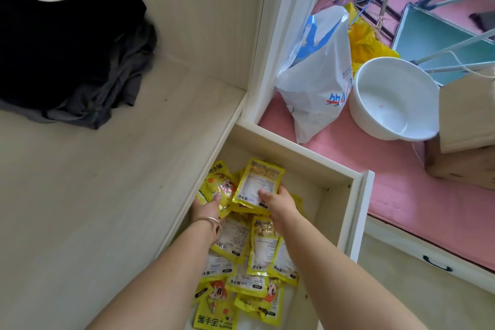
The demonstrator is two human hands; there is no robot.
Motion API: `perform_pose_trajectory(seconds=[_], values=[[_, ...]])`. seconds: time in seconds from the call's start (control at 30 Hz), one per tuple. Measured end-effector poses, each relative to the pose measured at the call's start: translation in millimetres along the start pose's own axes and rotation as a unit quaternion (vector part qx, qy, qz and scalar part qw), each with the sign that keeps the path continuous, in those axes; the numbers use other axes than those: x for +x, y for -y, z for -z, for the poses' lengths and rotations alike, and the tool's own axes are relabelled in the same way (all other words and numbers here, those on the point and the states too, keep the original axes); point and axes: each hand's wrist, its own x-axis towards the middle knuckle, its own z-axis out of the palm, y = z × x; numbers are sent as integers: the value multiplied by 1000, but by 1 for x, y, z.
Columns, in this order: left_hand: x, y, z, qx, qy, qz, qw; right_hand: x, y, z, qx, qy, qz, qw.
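Both hands work in the open wooden drawer [294, 163] at 6 o'clock. The right hand [281, 207] pinches a glossy flat yellow packet [257, 182], thumb on top, above the loose heap [257, 249]. The left hand [206, 207] grips a second packet [217, 185] at its 9 o'clock, tight against the shelf [107, 195] edge. Bare drawer floor lies toward 3 o'clock.

Bright, even daylight, soft, no hard shadows; only faint shade inside the drawer [316, 177]. Mild sheen on the yellow packets [262, 246] & white basin [388, 104]. Black clothes [67, 35] lose detail. Wide-angle lens bends straight lines twd the pic edges. Slightly soft overall, some compression blur.
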Motion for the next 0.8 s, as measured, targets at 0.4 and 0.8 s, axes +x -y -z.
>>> perform_pose_trajectory(seconds=[0.4,0.8], values=[[-56,-13,8,-21,-21,-37,999,-43,4,10,7,-56,33,998],[-197,-43,68,-19,64,-144,987,-176,17,-6,-55,72,115,989]])
